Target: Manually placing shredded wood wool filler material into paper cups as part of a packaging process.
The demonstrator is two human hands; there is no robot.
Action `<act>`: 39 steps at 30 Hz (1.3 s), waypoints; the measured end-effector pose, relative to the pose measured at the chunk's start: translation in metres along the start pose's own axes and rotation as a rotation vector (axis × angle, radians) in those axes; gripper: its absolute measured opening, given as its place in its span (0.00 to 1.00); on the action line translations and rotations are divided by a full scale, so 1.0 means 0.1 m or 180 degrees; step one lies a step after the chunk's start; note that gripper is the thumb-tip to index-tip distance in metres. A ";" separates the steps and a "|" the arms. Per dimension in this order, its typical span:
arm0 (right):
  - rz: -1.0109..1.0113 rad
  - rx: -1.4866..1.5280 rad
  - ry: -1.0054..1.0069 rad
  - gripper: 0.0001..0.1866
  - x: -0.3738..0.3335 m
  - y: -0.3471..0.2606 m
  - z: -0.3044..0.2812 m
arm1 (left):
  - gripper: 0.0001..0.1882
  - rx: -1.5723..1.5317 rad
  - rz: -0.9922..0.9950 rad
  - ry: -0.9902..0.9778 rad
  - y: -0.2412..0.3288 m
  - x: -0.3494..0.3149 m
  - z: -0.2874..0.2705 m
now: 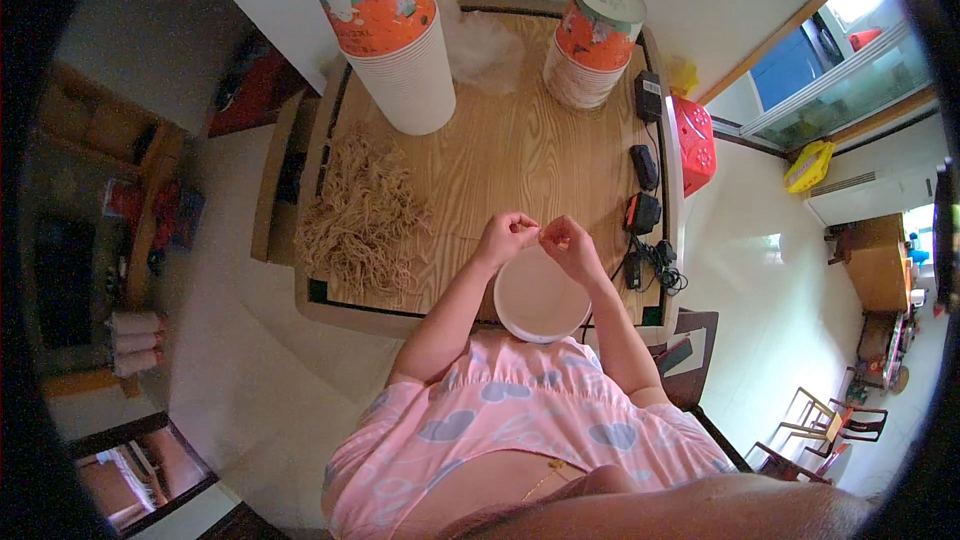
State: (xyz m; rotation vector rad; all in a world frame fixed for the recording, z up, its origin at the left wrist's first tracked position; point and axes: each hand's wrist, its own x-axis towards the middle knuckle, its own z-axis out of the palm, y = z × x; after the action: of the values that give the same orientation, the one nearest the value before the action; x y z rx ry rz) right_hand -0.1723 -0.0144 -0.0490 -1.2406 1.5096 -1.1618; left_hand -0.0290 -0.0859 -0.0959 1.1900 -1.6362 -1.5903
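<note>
My left hand (508, 238) and my right hand (568, 246) meet over the far rim of a white round paper bucket (543, 305). Both are closed, thumbs and fingertips pinched, and whatever is between them is too small to make out. The bucket stands upright at the near edge of the wood-grain table (490, 165), close to my body, with its pale inside showing. Left of my left forearm lies a tangled heap of brown twine or cord (365, 220).
A tall stack of upturned paper buckets (405, 65) stands at the back left, a shorter stack (592, 45) at the back right. White fluffy fibre (485, 52) lies between them. Black adapters and cables (643, 212) line the right edge, beside a red plastic stool (694, 145).
</note>
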 end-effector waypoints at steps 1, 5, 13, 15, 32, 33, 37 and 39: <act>0.0107 -0.0151 -0.0010 0.06 0.00 -0.05 0.00 | 0.06 -0.0005 0.0011 0.0024 -0.03 0.00 -0.01; 0.0354 -0.0902 -0.0199 0.06 0.00 -0.04 -0.03 | 0.07 -0.0064 0.0211 0.0090 -0.13 0.01 -0.02; 0.0394 -0.0860 -0.0149 0.04 -0.01 -0.03 -0.03 | 0.13 -0.0234 0.0423 -0.0111 0.05 -0.12 -0.04; 0.0330 -0.0712 -0.0105 0.04 -0.01 -0.01 -0.03 | 0.18 -0.0520 0.0287 -0.0456 0.08 -0.13 -0.06; 0.0212 -0.0762 -0.0128 0.05 -0.07 0.04 -0.09 | 0.12 -0.0364 0.0191 -0.0359 0.14 -0.10 -0.01; 0.0218 -0.0758 -0.0133 0.05 -0.07 0.01 -0.09 | 0.11 -0.0307 0.0183 -0.0323 0.13 -0.10 -0.01; 0.0260 -0.0738 -0.0112 0.05 -0.07 -0.05 -0.08 | 0.09 -0.0407 0.0083 -0.0370 0.11 -0.11 0.01; 0.0236 -0.0625 -0.0077 0.05 -0.08 -0.08 -0.06 | 0.08 -0.0634 0.0025 -0.0352 0.10 -0.11 0.01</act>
State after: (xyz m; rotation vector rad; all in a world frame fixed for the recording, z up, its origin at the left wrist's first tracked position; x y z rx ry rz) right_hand -0.1753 -0.0066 -0.0395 -1.3113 1.6683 -0.9651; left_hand -0.0269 -0.0771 -0.0841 1.0080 -1.5055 -1.7954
